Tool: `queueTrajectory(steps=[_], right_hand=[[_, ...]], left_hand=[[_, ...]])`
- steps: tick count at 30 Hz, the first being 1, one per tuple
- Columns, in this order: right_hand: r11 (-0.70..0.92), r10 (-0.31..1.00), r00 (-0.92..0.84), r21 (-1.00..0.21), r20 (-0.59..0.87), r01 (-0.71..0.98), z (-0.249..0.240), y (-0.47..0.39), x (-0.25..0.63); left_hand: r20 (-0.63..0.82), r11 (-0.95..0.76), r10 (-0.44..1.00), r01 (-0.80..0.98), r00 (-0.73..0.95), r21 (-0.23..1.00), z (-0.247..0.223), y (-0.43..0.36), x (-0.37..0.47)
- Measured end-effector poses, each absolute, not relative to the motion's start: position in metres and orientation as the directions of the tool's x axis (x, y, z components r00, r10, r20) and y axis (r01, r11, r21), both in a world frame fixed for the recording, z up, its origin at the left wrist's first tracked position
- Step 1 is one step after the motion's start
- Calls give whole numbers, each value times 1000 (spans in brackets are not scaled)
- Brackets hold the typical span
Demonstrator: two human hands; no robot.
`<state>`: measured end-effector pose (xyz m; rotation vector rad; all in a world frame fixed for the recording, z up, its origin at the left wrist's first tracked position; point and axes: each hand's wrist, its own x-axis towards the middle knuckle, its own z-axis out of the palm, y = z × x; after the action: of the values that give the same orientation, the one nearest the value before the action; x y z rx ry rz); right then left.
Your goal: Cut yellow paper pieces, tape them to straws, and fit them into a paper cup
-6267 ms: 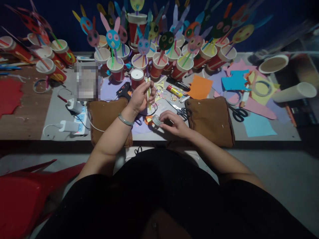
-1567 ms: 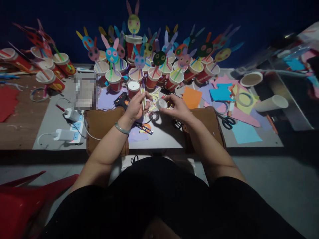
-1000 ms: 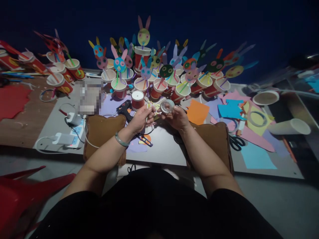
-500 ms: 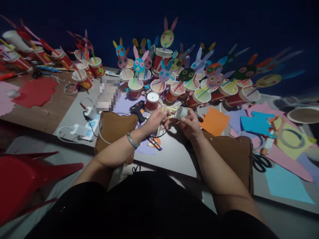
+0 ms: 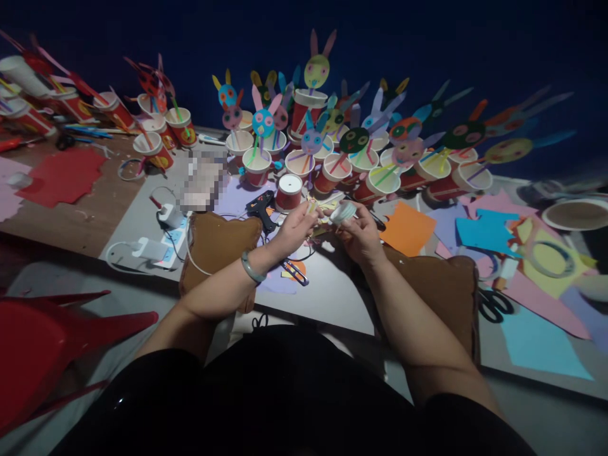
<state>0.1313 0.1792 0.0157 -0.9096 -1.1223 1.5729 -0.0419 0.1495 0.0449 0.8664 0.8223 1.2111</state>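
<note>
Over the middle of the table, my left hand (image 5: 295,229) is closed in a pinch on a small pale yellow piece (image 5: 311,208), likely paper. Just to its right, my right hand (image 5: 363,238) grips a small white roll (image 5: 342,214) that looks like tape, tilted toward the left hand. Whether a strip runs between the hands is too small to tell. Behind my left hand stands an upside-down red paper cup (image 5: 289,193) with a white base. A black glue gun (image 5: 262,211) lies left of it, and a box cutter (image 5: 295,272) lies below my left wrist.
Several red cups with paper rabbit heads (image 5: 312,141) crowd the back. Brown cushions (image 5: 218,244) flank the workspace. A power strip (image 5: 171,244) with cables sits left; coloured paper (image 5: 408,227), tape rings (image 5: 551,259) and black scissors (image 5: 495,306) lie right. A red stool (image 5: 42,354) stands lower left.
The white roll has tilted a little in my right hand. My left fingers have shifted slightly up and left, showing the pale yellow piece more clearly. The whole view has moved slightly.
</note>
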Motion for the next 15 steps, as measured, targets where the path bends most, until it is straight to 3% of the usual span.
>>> queueTrajectory(steps=[7,12,15], right_hand=[[-146,963,-261,-944,-68,-295,15,175,128],[-154,955,-286,-950,-73,-272,20,171,125],[-151,945,-321,-954,-62,-260,21,169,123]], left_hand=[[-41,89,986,-301,162,949,39,139,-43],[75,-60,994,-179,82,982,37,141,-42],[71,-55,994,-193,80,980,35,146,-41]])
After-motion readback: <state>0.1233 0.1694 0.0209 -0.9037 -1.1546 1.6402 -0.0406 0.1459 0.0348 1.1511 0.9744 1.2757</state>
